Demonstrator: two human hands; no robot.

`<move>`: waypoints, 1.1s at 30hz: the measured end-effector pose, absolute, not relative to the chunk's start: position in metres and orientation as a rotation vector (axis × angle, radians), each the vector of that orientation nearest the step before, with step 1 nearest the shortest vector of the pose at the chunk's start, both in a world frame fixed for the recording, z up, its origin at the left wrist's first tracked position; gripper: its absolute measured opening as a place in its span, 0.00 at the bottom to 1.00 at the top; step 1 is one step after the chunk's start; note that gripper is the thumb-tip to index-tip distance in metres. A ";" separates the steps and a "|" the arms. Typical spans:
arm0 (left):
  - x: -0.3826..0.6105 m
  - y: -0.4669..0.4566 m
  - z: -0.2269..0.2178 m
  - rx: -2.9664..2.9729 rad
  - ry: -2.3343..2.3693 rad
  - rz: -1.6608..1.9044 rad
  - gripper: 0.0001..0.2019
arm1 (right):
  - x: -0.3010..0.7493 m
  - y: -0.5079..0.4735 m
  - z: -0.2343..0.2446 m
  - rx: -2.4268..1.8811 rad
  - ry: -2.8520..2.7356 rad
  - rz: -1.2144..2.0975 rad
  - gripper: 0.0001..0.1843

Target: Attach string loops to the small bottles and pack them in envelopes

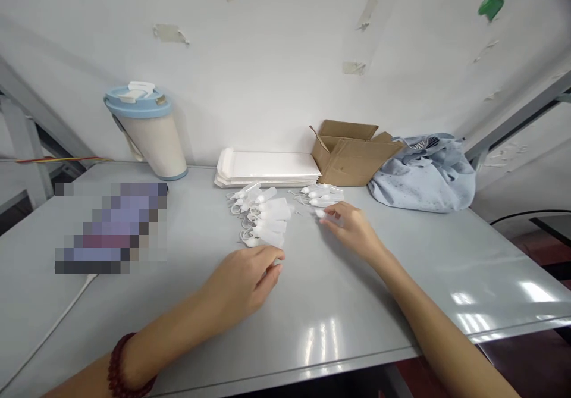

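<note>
The right hand (354, 228) pinches a translucent capped vial (320, 213) between thumb and fingertips, in front of the white carton stack's (267, 166) right end. The left hand (247, 276), loosely curled, looks empty, beside more vials (272, 209) clustered before the stack. Rightward of the stack: open cardboard box (350, 160), crumpled blue cloth (426, 178); leftward: blue-lidded tumbler (154, 139).

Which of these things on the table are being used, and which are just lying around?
Likely in use:
small white bottles, in two groups
right hand, fingertips at one bottle
left hand, close to the larger group

Seemingly just lying about:
lidded tumbler
blue-grey cloth
white cable
white stack and cardboard box, untouched, though possibly related
</note>
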State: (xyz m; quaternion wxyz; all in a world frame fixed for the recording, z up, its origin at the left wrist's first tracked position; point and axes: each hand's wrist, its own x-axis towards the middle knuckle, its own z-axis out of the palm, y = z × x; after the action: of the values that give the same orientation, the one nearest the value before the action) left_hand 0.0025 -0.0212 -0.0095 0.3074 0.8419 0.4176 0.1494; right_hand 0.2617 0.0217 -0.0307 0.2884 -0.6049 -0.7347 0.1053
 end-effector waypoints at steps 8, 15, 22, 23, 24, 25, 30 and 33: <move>0.005 -0.023 -0.002 1.831 1.168 0.562 0.21 | 0.220 -0.012 -0.001 -1.238 -1.621 1.009 0.11; 0.004 -0.016 0.000 1.610 1.236 0.657 0.21 | 0.207 -0.017 -0.003 -1.225 -1.548 1.251 0.11; 0.003 -0.015 0.000 1.572 1.283 0.675 0.17 | 0.209 -0.017 -0.006 -1.160 -1.502 1.371 0.13; 0.004 -0.015 0.000 1.573 1.287 0.676 0.17 | 0.209 -0.017 -0.006 -1.147 -1.495 1.383 0.13; 0.004 -0.016 0.000 1.574 1.289 0.677 0.16 | 0.209 -0.017 -0.006 -1.138 -1.491 1.394 0.13; 0.004 -0.016 0.001 1.573 1.290 0.676 0.16 | 0.208 -0.017 -0.005 -1.135 -1.488 1.405 0.13; 0.004 -0.015 0.001 1.576 1.296 0.694 0.16 | 0.207 -0.017 -0.003 -1.142 -1.462 1.441 0.14; 0.004 -0.014 0.002 1.588 1.292 0.675 0.14 | 0.207 -0.016 -0.002 -1.153 -1.458 1.426 0.14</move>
State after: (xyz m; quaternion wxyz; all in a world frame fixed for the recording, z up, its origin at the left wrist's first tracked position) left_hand 0.0042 -0.0141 0.0019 0.4732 0.6490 0.5280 0.2760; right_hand 0.2070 -0.0159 -0.0024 0.3889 -0.4534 -0.5733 0.5609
